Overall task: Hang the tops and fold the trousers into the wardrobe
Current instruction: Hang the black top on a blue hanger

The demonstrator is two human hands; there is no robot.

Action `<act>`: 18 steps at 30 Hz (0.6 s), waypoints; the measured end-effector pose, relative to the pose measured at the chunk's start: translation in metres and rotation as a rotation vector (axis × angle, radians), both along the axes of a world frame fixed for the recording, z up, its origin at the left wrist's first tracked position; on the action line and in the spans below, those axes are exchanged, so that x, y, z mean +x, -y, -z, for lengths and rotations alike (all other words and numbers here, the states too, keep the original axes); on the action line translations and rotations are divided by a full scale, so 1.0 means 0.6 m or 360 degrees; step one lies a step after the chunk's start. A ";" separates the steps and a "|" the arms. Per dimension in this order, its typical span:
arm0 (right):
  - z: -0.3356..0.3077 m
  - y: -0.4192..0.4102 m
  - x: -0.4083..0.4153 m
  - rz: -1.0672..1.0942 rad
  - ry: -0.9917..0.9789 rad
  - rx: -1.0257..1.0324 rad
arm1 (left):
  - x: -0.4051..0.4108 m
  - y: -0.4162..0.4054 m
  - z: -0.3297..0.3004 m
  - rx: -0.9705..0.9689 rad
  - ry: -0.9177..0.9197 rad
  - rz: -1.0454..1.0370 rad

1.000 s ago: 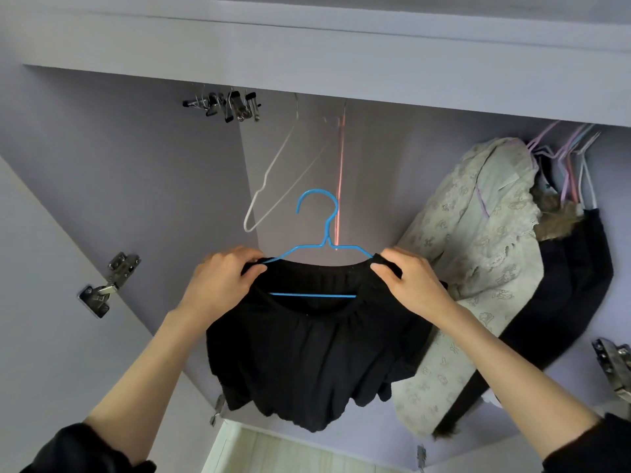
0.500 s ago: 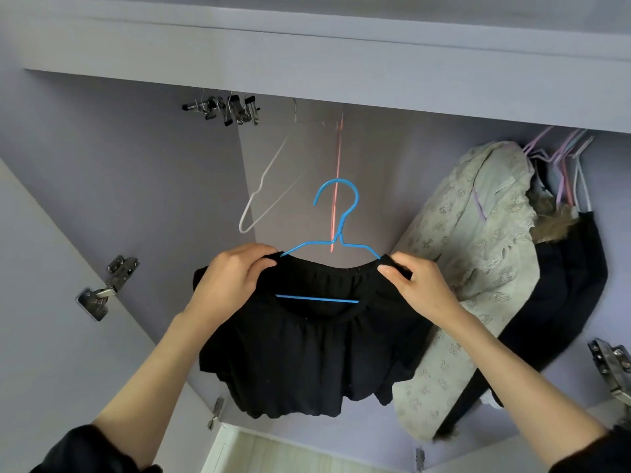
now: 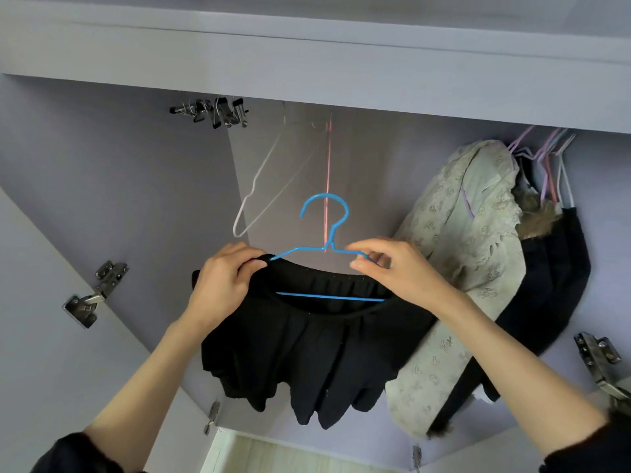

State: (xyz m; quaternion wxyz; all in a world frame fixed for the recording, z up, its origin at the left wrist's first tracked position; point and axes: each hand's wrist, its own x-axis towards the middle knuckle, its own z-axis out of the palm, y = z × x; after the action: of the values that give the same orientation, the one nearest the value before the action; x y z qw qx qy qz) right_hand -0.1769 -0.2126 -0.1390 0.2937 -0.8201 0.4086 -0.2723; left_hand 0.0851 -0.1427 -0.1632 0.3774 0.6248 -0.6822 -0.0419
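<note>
Right hand [image 3: 399, 271] shifted onto blue hanger [image 3: 326, 213] inside wardrobe [image 3: 102, 158]

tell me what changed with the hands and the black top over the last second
The right hand let go of the black top and now pinches the blue hanger wire at its shoulder. The left hand keeps gripping the top's other shoulder. The hanger's hook remains off the rail.

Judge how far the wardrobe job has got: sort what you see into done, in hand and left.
Done: a pale patterned top and a dark garment hang at the right. In hand: the black top sits on the blue hanger, left hand gripping its shoulder, right hand pinching the wire. Left: hooking it up; no trousers show.
</note>
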 end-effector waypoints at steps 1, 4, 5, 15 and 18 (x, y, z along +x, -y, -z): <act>-0.006 -0.002 0.008 -0.0088 0.0023 0.0229 | -0.003 0.002 0.002 0.0022 -0.0001 0.0033; -0.006 0.000 0.003 -0.0294 0.0103 0.0918 | -0.010 0.005 0.020 0.0120 0.0031 0.0085; 0.000 0.002 -0.004 -0.0335 0.0154 0.1130 | -0.013 0.006 0.029 0.0150 0.0052 0.0082; 0.075 -0.030 -0.112 -0.0449 0.0671 0.2044 | -0.071 0.014 0.067 0.0555 0.0167 0.0410; 0.083 -0.038 -0.148 -0.0254 0.0728 0.2043 | -0.098 0.019 0.063 0.0583 0.0246 0.0513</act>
State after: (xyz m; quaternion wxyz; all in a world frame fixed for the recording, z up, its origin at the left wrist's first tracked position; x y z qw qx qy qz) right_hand -0.2660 -0.1899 -0.1887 0.8196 -0.4332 0.3551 -0.1200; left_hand 0.0266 -0.1542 -0.2008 0.1931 0.5674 -0.7808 -0.1763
